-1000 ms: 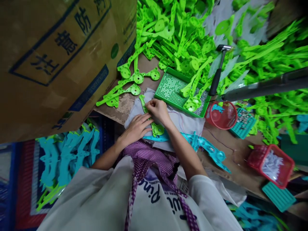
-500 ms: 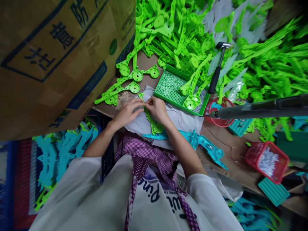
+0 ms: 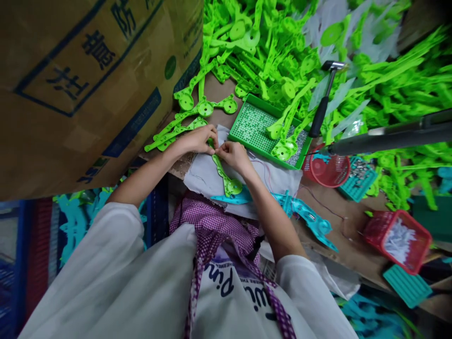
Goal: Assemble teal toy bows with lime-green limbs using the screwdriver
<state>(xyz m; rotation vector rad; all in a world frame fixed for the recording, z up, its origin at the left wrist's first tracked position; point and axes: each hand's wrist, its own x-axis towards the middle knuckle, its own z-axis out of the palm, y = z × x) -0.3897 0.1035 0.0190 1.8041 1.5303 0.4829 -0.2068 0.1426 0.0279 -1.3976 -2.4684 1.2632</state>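
A long lime-green plastic part (image 3: 221,172) lies on the white cloth (image 3: 197,176), its round end toward my body. My left hand (image 3: 202,139) is closed around the far end of this part, hiding it. Beside it, my right hand (image 3: 231,154) is pinched at the part's right edge; anything between its fingertips is too small to make out. Under the round end and my right forearm runs a turquoise plastic part (image 3: 310,217). Just beyond my right hand is a green perforated tray (image 3: 252,122) holding small metal pieces and green parts.
A large cardboard box (image 3: 88,84) rises at the left. Green parts (image 3: 275,52) are heaped behind, with a hammer (image 3: 323,101) on them. A dark tool (image 3: 391,134) juts in from the right above a red basket (image 3: 328,169). Another red basket (image 3: 377,230) holds white pieces.
My left hand has moved right and up onto the far end of the green part, its fingers closing. My right hand has shifted slightly right. The view has shifted slightly.
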